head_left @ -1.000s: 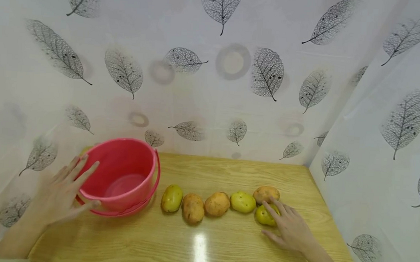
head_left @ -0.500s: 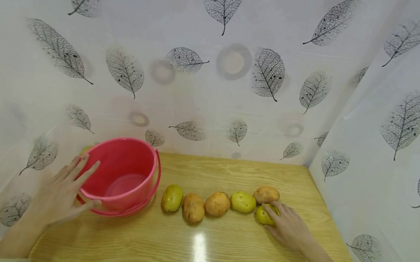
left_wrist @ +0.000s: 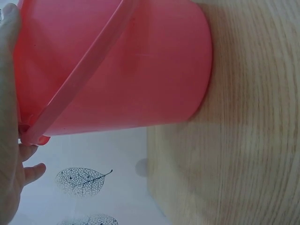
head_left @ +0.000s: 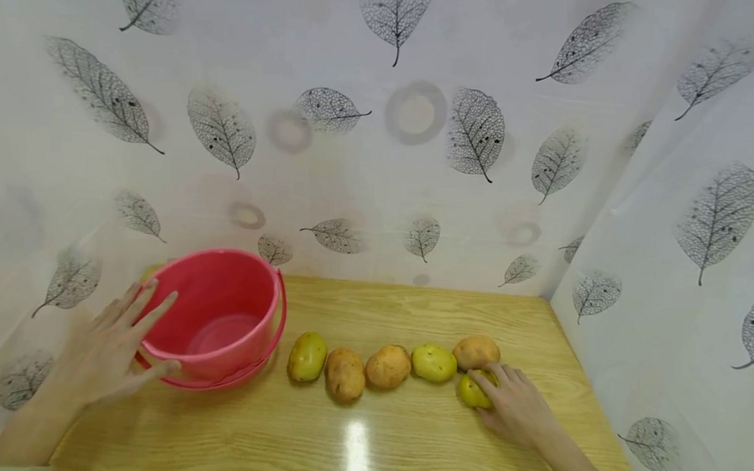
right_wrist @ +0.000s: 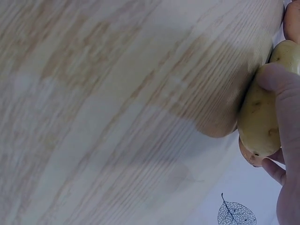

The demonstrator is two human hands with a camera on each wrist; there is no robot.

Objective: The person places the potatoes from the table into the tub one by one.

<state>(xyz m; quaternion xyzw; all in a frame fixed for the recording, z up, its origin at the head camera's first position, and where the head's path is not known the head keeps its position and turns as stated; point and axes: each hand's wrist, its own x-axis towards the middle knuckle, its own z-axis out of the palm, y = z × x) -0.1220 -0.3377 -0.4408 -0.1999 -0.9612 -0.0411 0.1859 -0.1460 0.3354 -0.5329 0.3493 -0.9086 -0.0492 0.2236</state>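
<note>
A pink bucket [head_left: 234,342] stands upright at the left of the wooden table, its mouth facing up and its inside bare. My left hand [head_left: 107,345] rests against its near-left rim with fingers spread and straight. In the left wrist view the bucket's handle [left_wrist: 79,72] hangs down across the wall. At the right, my right hand [head_left: 522,410] holds a yellow-green potato [head_left: 473,389], thumb on the near side and fingers over the top. The right wrist view shows the thumb [right_wrist: 276,79] pressed on this potato [right_wrist: 258,117]. The palm hides its right end.
A row of potatoes lies between bucket and right hand: a green one [head_left: 307,357], two brown ones [head_left: 345,374] and another green one [head_left: 434,362]. A brown potato [head_left: 476,352] lies just behind the held one. Leaf-printed white sheeting [head_left: 368,170] encloses the table [head_left: 261,437] behind and at the sides.
My right hand has closed its thumb and fingers round the yellow-green potato, after hovering over it with the thumb apart. My left hand and the bucket stay put.
</note>
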